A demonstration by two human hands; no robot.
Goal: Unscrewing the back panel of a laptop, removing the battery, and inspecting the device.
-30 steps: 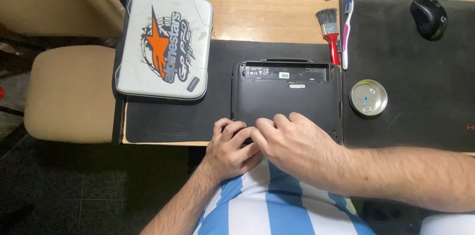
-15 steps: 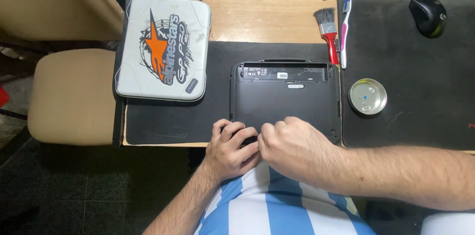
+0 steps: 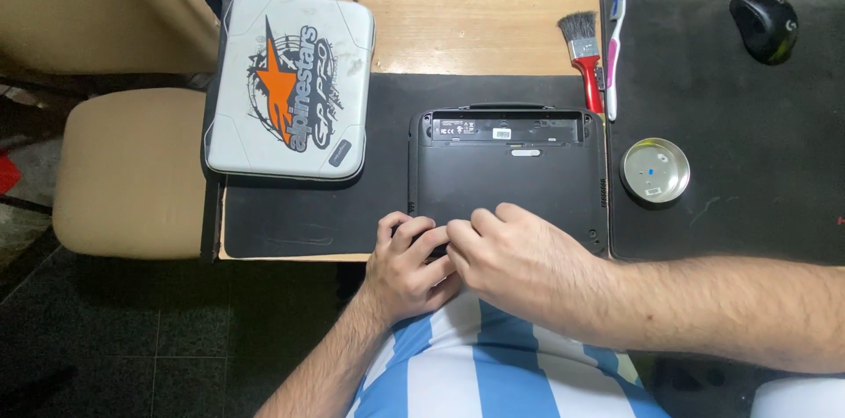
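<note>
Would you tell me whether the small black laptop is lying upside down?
Upside down: the laptop shows its underside, with labels and an empty battery bay.

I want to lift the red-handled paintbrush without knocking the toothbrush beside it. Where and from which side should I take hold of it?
Grip the paintbrush by its red handle, coming from its left side. It lies flat with bristles pointing away and the handle toward the laptop. The toothbrush lies close along its right, while the wooden desk on its left is bare. The handle's lower end runs close to the laptop's corner, so pinch mid-handle.

Bare forearms, hairy; a blue-and-white striped shirt (image 3: 480, 365).
</note>
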